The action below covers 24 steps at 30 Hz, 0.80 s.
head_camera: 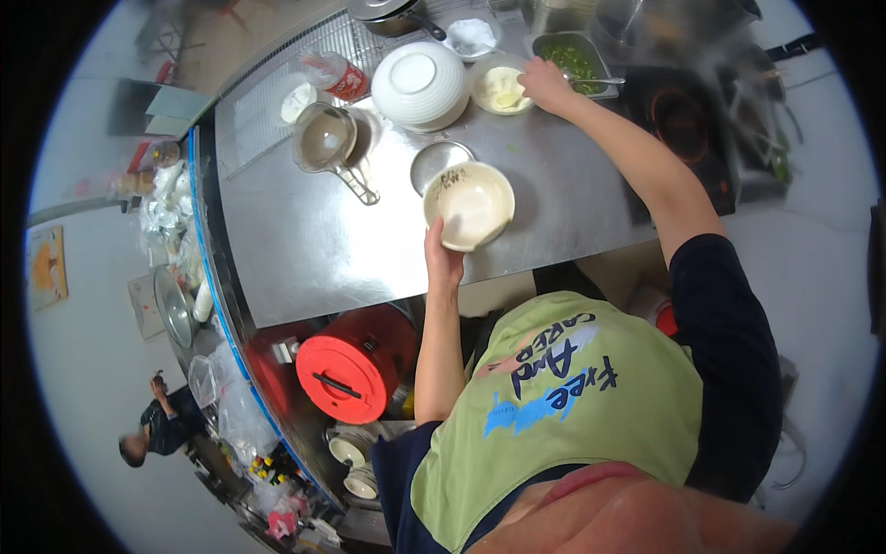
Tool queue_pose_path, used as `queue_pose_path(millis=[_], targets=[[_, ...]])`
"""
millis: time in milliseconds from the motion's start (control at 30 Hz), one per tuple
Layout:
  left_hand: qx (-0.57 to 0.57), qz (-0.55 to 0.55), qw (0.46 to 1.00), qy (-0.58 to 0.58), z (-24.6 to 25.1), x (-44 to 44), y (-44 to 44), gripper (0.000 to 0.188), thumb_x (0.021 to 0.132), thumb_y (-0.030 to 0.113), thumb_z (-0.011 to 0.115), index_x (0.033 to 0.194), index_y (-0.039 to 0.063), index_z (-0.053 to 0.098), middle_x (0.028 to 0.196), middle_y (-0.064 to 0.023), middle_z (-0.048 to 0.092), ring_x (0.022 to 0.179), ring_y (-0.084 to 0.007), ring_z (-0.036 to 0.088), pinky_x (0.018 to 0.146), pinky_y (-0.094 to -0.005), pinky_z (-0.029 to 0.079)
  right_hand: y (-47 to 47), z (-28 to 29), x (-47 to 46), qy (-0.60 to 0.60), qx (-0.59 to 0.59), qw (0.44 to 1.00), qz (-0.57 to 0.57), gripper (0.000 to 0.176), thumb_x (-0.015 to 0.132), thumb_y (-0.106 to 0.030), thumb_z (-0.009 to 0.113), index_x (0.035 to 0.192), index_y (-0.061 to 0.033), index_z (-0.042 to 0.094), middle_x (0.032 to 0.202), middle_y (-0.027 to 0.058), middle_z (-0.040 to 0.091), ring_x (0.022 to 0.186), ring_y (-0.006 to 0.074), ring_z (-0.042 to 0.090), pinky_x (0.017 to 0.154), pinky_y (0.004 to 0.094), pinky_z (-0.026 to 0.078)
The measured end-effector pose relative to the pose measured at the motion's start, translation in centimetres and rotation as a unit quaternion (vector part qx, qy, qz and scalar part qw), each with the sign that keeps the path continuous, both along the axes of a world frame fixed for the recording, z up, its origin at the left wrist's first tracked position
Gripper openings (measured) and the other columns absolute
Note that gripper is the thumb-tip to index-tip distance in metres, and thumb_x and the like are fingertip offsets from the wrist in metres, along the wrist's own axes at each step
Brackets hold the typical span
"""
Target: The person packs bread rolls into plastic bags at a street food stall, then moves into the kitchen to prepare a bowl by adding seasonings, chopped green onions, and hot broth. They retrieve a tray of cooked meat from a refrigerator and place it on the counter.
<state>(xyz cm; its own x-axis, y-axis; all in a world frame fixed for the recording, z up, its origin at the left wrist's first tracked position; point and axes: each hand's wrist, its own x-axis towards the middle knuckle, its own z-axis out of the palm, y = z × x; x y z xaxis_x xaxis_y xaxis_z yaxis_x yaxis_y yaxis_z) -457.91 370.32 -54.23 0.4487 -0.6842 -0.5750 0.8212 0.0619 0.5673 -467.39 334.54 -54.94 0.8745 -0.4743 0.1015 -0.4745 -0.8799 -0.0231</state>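
Note:
A cream bowl (473, 208) with dark markings inside is tilted in my left hand (444, 260), thumb at its rim, above the steel worktop. My right hand (543, 84) reaches to the right edge of a round container (477, 88) of pale powder or paste; whether its fingers pinch something is hidden. Just right of that hand, a spoon (601, 81) lies over a metal tray of chopped greens (567, 59). A large white ribbed bowl (419, 86) stands upside down left of the powder. Partly behind the cream bowl is a round metal lid or plate (437, 163).
A clear handled jug (325, 138) stands at left, near a red-labelled plastic bottle (346, 79). A lidded pan (387, 14) and a bowl of white granules (472, 36) are at the back. A dark cooktop (682, 131) lies right. A red lidded bucket (342, 377) sits below the worktop.

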Motion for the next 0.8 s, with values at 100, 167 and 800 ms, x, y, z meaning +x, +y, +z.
queue_pose_path(millis=[100, 167, 800], targets=[[0.072, 0.011, 0.996, -0.046, 0.8, -0.9, -5.1, 0.048, 0.087, 0.029, 0.05, 0.129, 0.011, 0.036, 0.118, -0.0091, 0.049, 0.103, -0.0231, 0.052, 0.073, -0.0373, 0.048, -1.6, -0.9, 1.9, 0.125, -0.026, 0.992, 0.019, 0.013, 0.072, -0.013, 0.057, 0.079, -0.0071, 0.066, 0.098, 0.0115, 0.054, 0.103, 0.0259, 0.045, 0.082, 0.0353, 0.037], [0.118, 0.024, 0.991, -0.061, 1.1, -1.3, -7.5, 0.048, 0.085, 0.028, 0.053, 0.127, 0.013, 0.037, 0.115, -0.0085, 0.049, 0.1, -0.0214, 0.053, 0.068, -0.0341, 0.048, -2.3, -1.2, 2.2, 0.11, -0.021, 0.993, 0.029, 0.012, 0.073, -0.012, 0.055, 0.078, -0.0076, 0.065, 0.095, 0.011, 0.055, 0.101, 0.0251, 0.047, 0.08, 0.0352, 0.038], [0.126, -0.014, 0.989, -0.078, -1.1, 0.0, -10.2, 0.038, 0.086, 0.018, 0.054, 0.12, 0.009, 0.041, 0.112, -0.0077, 0.052, 0.099, -0.0198, 0.054, 0.071, -0.0362, 0.051, -4.5, -1.8, 3.7, 0.15, 0.272, 0.947, -0.086, 0.012, 0.067, -0.016, 0.061, 0.074, -0.0065, 0.064, 0.076, 0.0143, 0.063, 0.075, 0.031, 0.061, 0.068, 0.0399, 0.046]])
